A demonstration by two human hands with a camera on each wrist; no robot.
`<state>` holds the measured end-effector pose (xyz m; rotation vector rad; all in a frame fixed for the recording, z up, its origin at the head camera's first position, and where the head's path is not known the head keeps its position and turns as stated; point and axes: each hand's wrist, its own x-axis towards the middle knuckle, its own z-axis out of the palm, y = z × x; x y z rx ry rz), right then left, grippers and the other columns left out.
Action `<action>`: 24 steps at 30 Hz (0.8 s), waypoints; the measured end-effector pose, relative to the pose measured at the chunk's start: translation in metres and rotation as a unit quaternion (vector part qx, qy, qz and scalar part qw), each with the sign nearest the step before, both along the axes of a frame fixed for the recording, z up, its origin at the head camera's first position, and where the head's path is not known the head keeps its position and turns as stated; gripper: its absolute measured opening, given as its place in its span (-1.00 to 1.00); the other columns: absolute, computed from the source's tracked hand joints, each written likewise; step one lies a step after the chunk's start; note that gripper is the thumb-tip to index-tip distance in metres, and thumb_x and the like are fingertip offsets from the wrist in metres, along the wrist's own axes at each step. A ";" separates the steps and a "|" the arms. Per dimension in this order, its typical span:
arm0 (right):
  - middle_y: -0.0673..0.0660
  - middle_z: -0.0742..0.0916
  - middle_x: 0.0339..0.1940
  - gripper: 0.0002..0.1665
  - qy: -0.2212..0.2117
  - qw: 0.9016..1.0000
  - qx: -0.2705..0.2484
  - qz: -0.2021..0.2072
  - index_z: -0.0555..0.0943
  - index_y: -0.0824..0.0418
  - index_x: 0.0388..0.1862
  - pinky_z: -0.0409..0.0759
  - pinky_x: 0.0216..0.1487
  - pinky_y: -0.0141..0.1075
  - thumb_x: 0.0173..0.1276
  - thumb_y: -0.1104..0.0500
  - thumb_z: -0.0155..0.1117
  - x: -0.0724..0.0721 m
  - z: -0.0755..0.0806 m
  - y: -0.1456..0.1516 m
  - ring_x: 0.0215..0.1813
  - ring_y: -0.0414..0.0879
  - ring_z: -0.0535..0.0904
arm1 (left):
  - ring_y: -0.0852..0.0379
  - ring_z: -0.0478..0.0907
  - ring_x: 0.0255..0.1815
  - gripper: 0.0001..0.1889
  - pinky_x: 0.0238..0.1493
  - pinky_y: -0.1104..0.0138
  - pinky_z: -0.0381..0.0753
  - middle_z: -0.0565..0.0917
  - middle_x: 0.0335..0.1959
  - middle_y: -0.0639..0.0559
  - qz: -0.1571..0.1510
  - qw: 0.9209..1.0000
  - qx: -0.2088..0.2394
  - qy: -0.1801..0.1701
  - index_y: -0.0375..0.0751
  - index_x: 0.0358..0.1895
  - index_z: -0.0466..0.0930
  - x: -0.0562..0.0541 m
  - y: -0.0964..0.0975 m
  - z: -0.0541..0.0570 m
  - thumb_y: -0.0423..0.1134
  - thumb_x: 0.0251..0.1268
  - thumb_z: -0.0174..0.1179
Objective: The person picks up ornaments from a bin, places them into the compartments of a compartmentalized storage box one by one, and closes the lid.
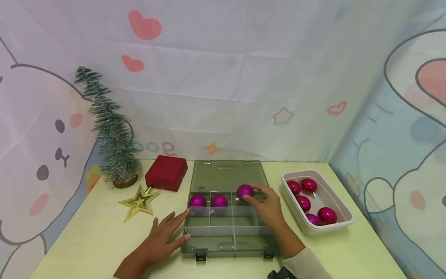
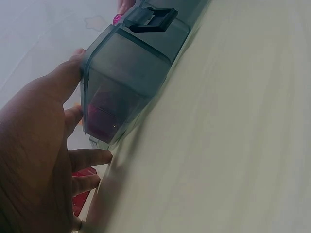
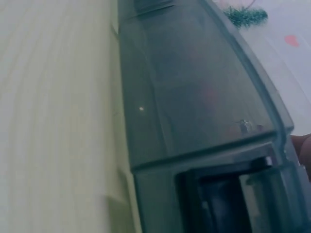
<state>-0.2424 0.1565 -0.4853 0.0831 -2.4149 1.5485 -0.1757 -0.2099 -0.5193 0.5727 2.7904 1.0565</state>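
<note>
My right hand [image 1: 271, 207] pinches a purple glitter Christmas ball [image 1: 245, 191] between thumb and fingers, over the third compartment of the back row in a clear grey divided box [image 1: 209, 254]. Two more purple glitter balls [image 1: 198, 201] sit in the first two compartments of that row. My left hand [image 1: 160, 240] rests at the box's left side with fingers extended; in the left wrist view its thumb and fingertips lie along the box's end wall. The box's lid [image 1: 226, 174] lies folded back behind it. Mostly the front wall and a black latch [image 3: 218, 199] fill the right wrist view.
Right of the box stands a white tub [image 1: 346, 211] holding several shiny red balls [image 1: 327, 215] and one purple ball [image 1: 314, 219]. To the left are a gold star [image 1: 140, 202], a dark red gift box [image 1: 166, 173] and a small frosted tree [image 1: 115, 143] near the back cloth.
</note>
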 end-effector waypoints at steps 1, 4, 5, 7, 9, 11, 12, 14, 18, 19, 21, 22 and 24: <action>0.26 0.77 0.29 -0.49 0.005 1.000 0.006 0.001 0.79 0.19 0.24 0.58 0.39 0.23 0.34 0.14 0.67 0.000 -0.001 -0.001 0.41 0.24 0.61 | -0.48 0.06 0.79 -0.21 0.51 -0.70 -0.40 0.34 0.75 -0.07 -0.001 1.000 -0.003 0.001 0.23 0.79 0.14 0.000 0.000 0.000 0.21 0.63 0.19; 0.24 0.78 0.29 -0.50 0.015 1.000 0.020 0.001 0.81 0.19 0.22 0.61 0.36 0.23 0.32 0.15 0.69 -0.001 -0.004 -0.002 0.41 0.19 0.62 | -0.47 0.06 0.80 -0.21 0.52 -0.70 -0.40 0.34 0.75 -0.06 0.000 1.000 -0.007 0.000 0.25 0.79 0.14 0.000 0.000 0.001 0.22 0.63 0.18; 0.24 0.78 0.29 -0.50 0.017 1.000 0.024 0.001 0.81 0.19 0.22 0.61 0.36 0.23 0.31 0.15 0.69 -0.001 -0.004 -0.002 0.42 0.18 0.62 | -0.47 0.07 0.80 -0.21 0.52 -0.70 -0.40 0.34 0.76 -0.06 0.000 1.000 -0.008 -0.001 0.25 0.79 0.14 0.000 0.000 0.001 0.22 0.63 0.18; 0.24 0.79 0.27 -0.51 0.018 0.999 0.028 -0.001 0.82 0.19 0.20 0.61 0.37 0.23 0.30 0.16 0.69 -0.001 -0.004 -0.002 0.43 0.18 0.62 | -0.48 0.06 0.79 -0.21 0.52 -0.70 -0.40 0.33 0.76 -0.07 0.000 1.000 -0.007 -0.001 0.24 0.79 0.14 0.000 0.000 0.002 0.22 0.63 0.18; 0.24 0.80 0.25 -0.52 0.016 0.999 0.033 -0.003 0.82 0.19 0.19 0.59 0.41 0.24 0.29 0.16 0.70 0.000 -0.004 -0.002 0.43 0.20 0.62 | -0.48 0.06 0.80 -0.21 0.52 -0.69 -0.41 0.33 0.76 -0.08 0.000 1.000 -0.003 -0.004 0.23 0.79 0.14 0.001 0.001 0.003 0.21 0.63 0.18; 0.25 0.81 0.23 -0.53 0.017 0.999 0.041 -0.002 0.82 0.20 0.17 0.56 0.44 0.25 0.29 0.17 0.70 0.000 -0.004 -0.002 0.42 0.22 0.63 | -0.48 0.06 0.80 -0.21 0.52 -0.69 -0.42 0.33 0.76 -0.08 0.001 1.000 -0.002 -0.005 0.23 0.79 0.14 0.001 0.001 0.003 0.22 0.63 0.18; 0.25 0.82 0.22 -0.53 0.018 0.999 0.045 -0.002 0.83 0.21 0.17 0.55 0.45 0.26 0.28 0.18 0.70 0.001 -0.004 -0.002 0.42 0.23 0.64 | -0.48 0.05 0.80 -0.21 0.52 -0.69 -0.42 0.33 0.76 -0.08 0.001 1.000 -0.001 -0.005 0.24 0.79 0.14 0.000 0.001 0.002 0.21 0.63 0.19; 0.26 0.83 0.19 -0.54 0.022 0.998 0.056 -0.002 0.83 0.22 0.15 0.54 0.46 0.26 0.27 0.19 0.70 0.001 -0.004 -0.003 0.39 0.24 0.66 | -0.48 0.06 0.80 -0.21 0.51 -0.70 -0.42 0.34 0.75 -0.08 0.001 1.000 0.000 -0.003 0.26 0.79 0.14 0.000 0.001 0.001 0.22 0.63 0.19; 0.27 0.85 0.15 -0.56 0.031 0.997 0.069 0.003 0.84 0.25 0.11 0.55 0.44 0.27 0.26 0.20 0.71 0.001 -0.005 -0.003 0.35 0.27 0.67 | -0.47 0.06 0.80 -0.21 0.51 -0.70 -0.42 0.34 0.75 -0.05 0.001 1.000 0.001 0.000 0.30 0.79 0.13 -0.001 0.001 -0.001 0.22 0.63 0.19; 0.28 0.85 0.15 -0.56 0.033 0.997 0.072 0.005 0.84 0.25 0.11 0.55 0.43 0.27 0.26 0.20 0.72 0.002 -0.005 -0.003 0.35 0.28 0.67 | -0.47 0.06 0.80 -0.21 0.51 -0.70 -0.42 0.34 0.76 -0.04 0.001 1.000 0.001 0.000 0.31 0.79 0.12 -0.001 0.001 -0.002 0.22 0.63 0.19; 0.29 0.86 0.14 -0.56 0.032 0.997 0.075 0.008 0.85 0.26 0.09 0.57 0.41 0.28 0.25 0.18 0.72 0.002 -0.005 -0.003 0.34 0.29 0.67 | -0.47 0.06 0.80 -0.21 0.50 -0.70 -0.42 0.34 0.76 -0.04 0.001 1.000 0.001 0.001 0.31 0.79 0.13 -0.001 0.001 -0.002 0.22 0.63 0.19; 0.29 0.86 0.14 -0.56 0.030 0.996 0.078 0.009 0.85 0.26 0.09 0.58 0.41 0.27 0.25 0.18 0.73 0.002 -0.005 -0.003 0.33 0.29 0.67 | -0.46 0.07 0.80 -0.21 0.50 -0.70 -0.41 0.34 0.75 -0.04 0.001 1.000 0.000 0.002 0.31 0.79 0.13 -0.001 0.001 -0.002 0.22 0.63 0.19; 0.28 0.86 0.13 -0.57 0.029 0.996 0.084 0.010 0.85 0.25 0.08 0.59 0.38 0.27 0.24 0.18 0.73 0.001 -0.007 -0.003 0.32 0.28 0.68 | -0.46 0.07 0.80 -0.21 0.50 -0.71 -0.40 0.34 0.75 -0.03 0.001 1.000 -0.001 0.002 0.30 0.79 0.13 -0.001 0.001 -0.001 0.22 0.63 0.19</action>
